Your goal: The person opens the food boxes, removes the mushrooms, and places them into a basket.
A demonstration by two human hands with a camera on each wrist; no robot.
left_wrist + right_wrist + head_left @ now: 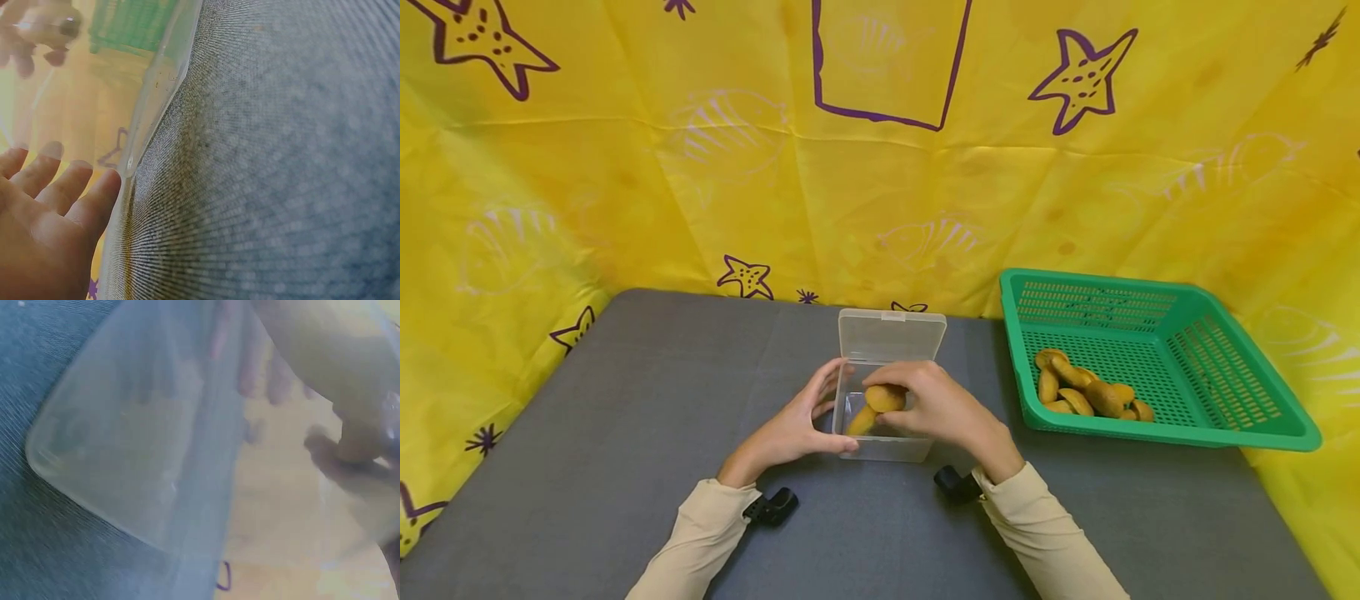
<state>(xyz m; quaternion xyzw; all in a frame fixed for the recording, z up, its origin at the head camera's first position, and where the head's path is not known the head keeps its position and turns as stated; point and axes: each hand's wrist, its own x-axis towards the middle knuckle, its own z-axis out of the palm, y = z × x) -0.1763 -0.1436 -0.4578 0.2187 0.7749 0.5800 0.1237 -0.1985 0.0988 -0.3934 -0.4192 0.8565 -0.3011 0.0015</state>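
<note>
A clear plastic box [891,450] with its hinged lid [891,335] raised stands on the table in the head view. My left hand [793,425] is at its left side, thumb along the front rim; in the left wrist view its fingers [59,187] lie nearly straight against the see-through wall. Over the box opening, my right hand [940,408] pinches a yellow-brown mushroom [885,398] between thumb and fingers. Below it another mushroom [861,422] is inside the box. Seen blurred through the plastic, the held mushroom [362,440] shows in the right wrist view.
To the right stands a green perforated basket [1210,358], with several mushrooms [1105,398] heaped in its near left corner. A grey cloth covers the table [647,433]. Behind it hangs a yellow curtain [865,200] printed with starfish and fish bones.
</note>
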